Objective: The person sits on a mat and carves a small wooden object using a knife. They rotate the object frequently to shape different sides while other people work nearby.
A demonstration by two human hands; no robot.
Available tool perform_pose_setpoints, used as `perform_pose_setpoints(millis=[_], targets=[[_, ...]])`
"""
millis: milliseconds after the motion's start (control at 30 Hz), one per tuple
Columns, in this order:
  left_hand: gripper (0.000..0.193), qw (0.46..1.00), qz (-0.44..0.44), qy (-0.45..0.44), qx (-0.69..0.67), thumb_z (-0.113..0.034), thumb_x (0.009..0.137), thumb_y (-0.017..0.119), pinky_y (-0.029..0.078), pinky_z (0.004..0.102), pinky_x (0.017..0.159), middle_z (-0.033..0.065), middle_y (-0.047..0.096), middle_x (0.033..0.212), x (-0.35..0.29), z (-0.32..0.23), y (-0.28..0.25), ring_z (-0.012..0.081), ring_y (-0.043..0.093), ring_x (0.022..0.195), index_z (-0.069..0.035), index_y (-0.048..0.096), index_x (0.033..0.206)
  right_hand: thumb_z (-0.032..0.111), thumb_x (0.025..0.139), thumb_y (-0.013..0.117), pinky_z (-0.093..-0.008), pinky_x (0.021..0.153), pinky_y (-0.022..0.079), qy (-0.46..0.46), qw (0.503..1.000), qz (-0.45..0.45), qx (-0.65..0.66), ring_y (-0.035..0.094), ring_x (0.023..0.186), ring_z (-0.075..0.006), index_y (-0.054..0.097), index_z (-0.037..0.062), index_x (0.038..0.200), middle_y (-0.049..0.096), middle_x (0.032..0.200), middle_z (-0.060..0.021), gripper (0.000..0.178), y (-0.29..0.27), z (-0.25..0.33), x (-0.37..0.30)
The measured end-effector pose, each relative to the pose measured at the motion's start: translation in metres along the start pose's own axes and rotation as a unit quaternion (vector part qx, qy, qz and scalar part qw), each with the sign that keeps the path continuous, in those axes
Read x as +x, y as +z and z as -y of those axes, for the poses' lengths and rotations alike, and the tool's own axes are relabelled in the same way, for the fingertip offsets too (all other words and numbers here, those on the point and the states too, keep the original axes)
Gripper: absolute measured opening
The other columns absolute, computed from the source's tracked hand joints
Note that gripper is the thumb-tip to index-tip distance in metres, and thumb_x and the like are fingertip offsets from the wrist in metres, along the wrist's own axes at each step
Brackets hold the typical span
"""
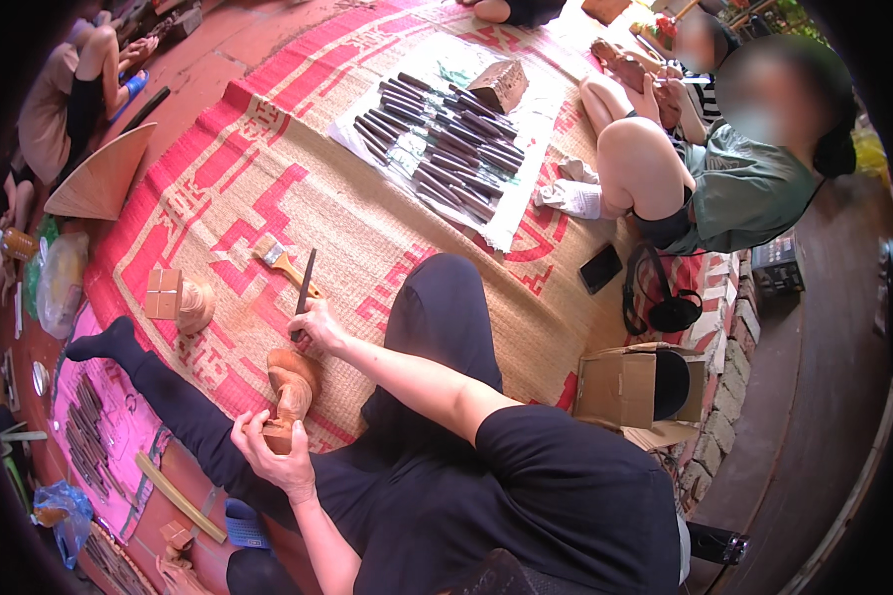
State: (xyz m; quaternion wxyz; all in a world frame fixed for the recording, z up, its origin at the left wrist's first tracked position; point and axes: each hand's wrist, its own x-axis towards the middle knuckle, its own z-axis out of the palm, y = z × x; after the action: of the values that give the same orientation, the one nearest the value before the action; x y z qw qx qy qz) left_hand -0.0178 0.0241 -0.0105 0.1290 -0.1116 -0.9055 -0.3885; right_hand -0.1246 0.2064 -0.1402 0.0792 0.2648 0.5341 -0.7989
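My left hand is closed around the square base of a carved wooden figure, which leans over the mat beside my leg. The figure has a rounded, curved body of reddish-brown wood. My right hand grips a slim dark hand tool that looks like a chisel or file, its upper part pointing away from me. Just beyond the right hand lies a flat paintbrush with pale bristles and a wooden handle. Farther left, another turned wooden piece with a square block base rests on the mat.
A red-and-tan woven mat spreads before me. Many dark tools and a wooden block lie on a white sheet. People sit at right and far left. A phone, headphones and a cardboard box are nearby.
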Motion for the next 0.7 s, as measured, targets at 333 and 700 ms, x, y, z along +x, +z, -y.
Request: perform_pose_setpoints(millis=[333,700], targets=[[0.041,1.0,-0.007,-0.017,-0.005,-0.013,0.068,0.068,0.04,0.0421,0.096,0.0152,0.048,0.115,-0.003,0.002,-0.006,0.0318,0.05,0.109,-0.005,0.054,0.105,0.012,0.074,0.072,-0.0277,0.062,0.05,-0.031,0.994,0.105,0.012,0.062,0.068,-0.0133,0.062,0.002,0.082,0.065,0.075,-0.006,0.016,0.021,-0.004,-0.019],[0.042,1.0,-0.023,-0.003,-0.008,-0.019,0.065,0.072,0.043,0.0448,0.09,0.0159,0.049,0.109,0.006,-0.001,-0.003,0.0347,0.052,0.103,-0.005,0.056,0.101,0.015,0.074,0.074,-0.0289,0.065,0.051,-0.02,0.996,0.091,-0.005,0.063,0.072,-0.0148,0.065,0.0025,0.087,0.066,0.08,-0.0059,0.02,0.015,-0.008,-0.007]])
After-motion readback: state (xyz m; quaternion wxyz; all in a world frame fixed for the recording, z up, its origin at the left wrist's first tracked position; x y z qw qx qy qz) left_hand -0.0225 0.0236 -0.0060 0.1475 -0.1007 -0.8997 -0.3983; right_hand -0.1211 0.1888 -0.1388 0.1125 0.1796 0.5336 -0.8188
